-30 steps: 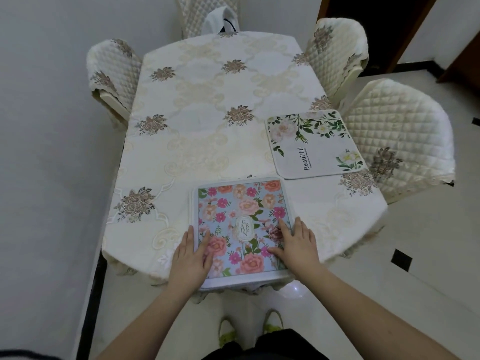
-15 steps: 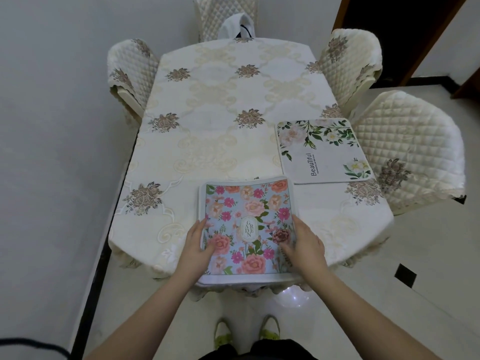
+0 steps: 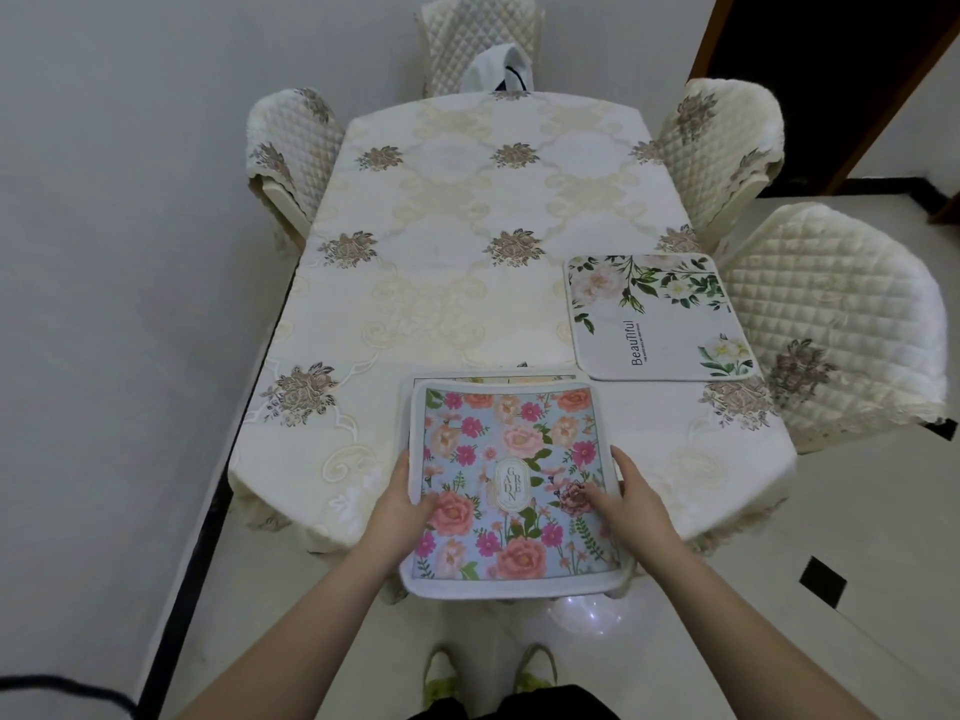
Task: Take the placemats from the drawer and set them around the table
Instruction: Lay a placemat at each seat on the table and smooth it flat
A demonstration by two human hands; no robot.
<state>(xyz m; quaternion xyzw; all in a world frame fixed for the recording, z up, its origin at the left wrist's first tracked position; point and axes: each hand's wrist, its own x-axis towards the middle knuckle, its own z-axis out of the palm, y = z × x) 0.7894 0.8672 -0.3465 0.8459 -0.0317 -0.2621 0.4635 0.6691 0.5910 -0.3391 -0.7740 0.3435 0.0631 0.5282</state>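
Note:
A blue placemat with pink and orange flowers (image 3: 511, 449) is at the table's near edge, its front part jutting past the edge. My left hand (image 3: 402, 504) grips its left side and my right hand (image 3: 626, 498) grips its right side, thumbs on top. The far edge of another mat (image 3: 498, 378) shows from under it, lying on the cloth. A white placemat with green leaves and the word "Beautiful" (image 3: 657, 317) lies flat at the table's right side. The table (image 3: 457, 236) wears a cream embroidered cloth.
Quilted cream chairs stand around the table: one at the left (image 3: 288, 148), one at the far end (image 3: 478, 39), two on the right (image 3: 719, 142) (image 3: 831, 324). A white cloth item (image 3: 498, 70) sits on the far chair. A grey wall runs along the left; a dark doorway (image 3: 831, 70) is at the right.
My hands went from resting flat on the floral mat to gripping its sides. The mat has come toward me and lifted off the one beneath, whose far edge now shows.

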